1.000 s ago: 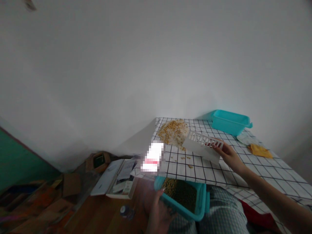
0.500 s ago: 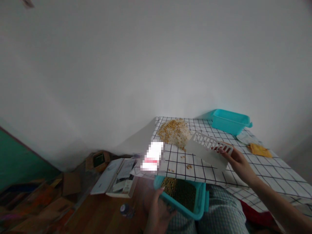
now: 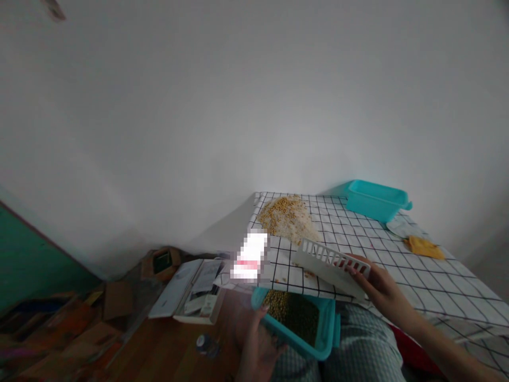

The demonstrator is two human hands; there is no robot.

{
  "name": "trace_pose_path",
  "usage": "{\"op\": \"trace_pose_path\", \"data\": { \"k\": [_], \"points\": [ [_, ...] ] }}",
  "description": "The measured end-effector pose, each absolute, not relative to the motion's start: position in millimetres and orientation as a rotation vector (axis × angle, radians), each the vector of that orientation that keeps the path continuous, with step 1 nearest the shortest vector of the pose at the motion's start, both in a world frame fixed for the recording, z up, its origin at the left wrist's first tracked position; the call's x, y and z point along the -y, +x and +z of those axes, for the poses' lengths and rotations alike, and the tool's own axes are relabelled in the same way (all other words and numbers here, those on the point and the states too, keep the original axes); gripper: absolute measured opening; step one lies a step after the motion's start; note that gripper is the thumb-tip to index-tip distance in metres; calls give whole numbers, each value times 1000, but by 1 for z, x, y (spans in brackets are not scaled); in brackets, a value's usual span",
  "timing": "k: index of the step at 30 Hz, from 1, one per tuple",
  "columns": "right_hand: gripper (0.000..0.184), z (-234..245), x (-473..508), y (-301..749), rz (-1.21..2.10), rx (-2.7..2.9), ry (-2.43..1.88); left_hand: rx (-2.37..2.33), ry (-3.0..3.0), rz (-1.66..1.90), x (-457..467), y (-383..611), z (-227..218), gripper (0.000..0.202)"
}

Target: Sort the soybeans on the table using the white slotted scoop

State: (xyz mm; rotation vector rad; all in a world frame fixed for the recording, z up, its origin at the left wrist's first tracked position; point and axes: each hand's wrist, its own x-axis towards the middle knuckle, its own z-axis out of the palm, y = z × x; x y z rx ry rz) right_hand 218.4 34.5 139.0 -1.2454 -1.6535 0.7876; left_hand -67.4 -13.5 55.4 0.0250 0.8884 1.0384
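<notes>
My left hand grips the near left side of a turquoise plastic bin, thumb over its rim. The bin hangs below the table's front edge, above my lap. Yellow beans lie at its left end and small dark green beans fill the rest. In my right hand is a white slotted plastic panel, held by its right end. The panel tilts low over the table's front edge, close to the bin. Behind it spreads a pile of yellow beans and pale grains. Some loose beans lie nearer the edge.
A second turquoise bin stands at the back right on the checked tablecloth. Near it lie a yellow cloth and a clear plastic bag. A pixelated bright rectangle covers the table's left edge. Boxes and a bottle are on the floor.
My right hand has drawn the white panel toward me and slightly left, down to the table's front edge. The left hand and its bin have stayed in place.
</notes>
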Motion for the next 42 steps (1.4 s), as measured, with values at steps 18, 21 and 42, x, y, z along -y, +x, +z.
{"op": "trace_pose_path", "data": {
  "k": [18,21,42],
  "points": [
    [31,155,-28,194,614,1986,-1091,-912,5,1057,14,-71,46,51],
    [32,156,-30,186,677,2064,-991,-919,0,1052,14,-72,44,52],
    [36,142,-83,239,469,1555,-1317,-922,-6,1069,15,-68,50,55]
  ]
}}
